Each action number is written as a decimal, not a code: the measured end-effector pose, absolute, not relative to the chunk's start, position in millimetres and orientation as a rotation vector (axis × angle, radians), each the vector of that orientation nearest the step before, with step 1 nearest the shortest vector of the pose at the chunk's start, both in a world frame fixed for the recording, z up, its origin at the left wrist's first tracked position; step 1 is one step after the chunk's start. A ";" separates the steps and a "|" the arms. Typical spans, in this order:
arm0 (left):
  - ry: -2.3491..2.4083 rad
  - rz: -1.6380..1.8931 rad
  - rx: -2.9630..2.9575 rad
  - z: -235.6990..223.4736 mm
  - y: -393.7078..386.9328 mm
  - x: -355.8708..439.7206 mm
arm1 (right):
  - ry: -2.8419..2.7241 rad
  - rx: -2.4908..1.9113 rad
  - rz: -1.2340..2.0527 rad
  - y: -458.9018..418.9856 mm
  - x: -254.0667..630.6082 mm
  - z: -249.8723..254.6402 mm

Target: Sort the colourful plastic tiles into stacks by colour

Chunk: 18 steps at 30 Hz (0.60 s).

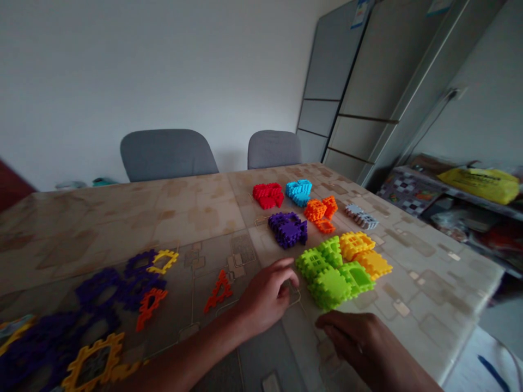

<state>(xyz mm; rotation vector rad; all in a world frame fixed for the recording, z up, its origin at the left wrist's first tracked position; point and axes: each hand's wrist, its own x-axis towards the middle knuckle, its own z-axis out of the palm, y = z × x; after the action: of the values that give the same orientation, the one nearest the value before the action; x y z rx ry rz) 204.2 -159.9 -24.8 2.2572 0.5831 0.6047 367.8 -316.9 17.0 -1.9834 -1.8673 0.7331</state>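
My left hand (269, 294) hovers at the near left side of the green interlocking plastic pieces (333, 280), its fingers loosely bent and nothing visible in them. Just in front of the same green stacks is my right hand (368, 345), fingers reaching left and apparently holding nothing; its palm is hidden. Behind the green stacks lie yellow pieces (362, 253). Beyond my left hand sits a stack of purple pieces (288, 228). A single orange-red triangular frame (219, 291) lies left of my left wrist.
Farther back are stacks of red (267, 195), blue (299, 191), orange (321, 212) and grey pieces (362, 216). Loose purple frames (100, 288) spread over the left side, with a yellow square frame (93, 362) among them. Two grey chairs (169, 155) stand behind the patterned table (196, 204).
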 end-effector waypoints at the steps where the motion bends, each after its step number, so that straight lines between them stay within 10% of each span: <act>1: 0.579 0.614 2.251 -21.7 -159.9 198.1 | -1.864 -1.948 0.709 -318.3 368.8 19.0; 18: 1.760 0.898 2.167 20.9 -142.7 -148.1 | -2.386 -1.256 0.336 -269.1 308.8 40.1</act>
<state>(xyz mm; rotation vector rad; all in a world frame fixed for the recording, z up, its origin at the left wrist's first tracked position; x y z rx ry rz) -148.1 -142.7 20.9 2.1668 1.7603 0.8980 308.8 -269.1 40.1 -1.2564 -2.3858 0.3363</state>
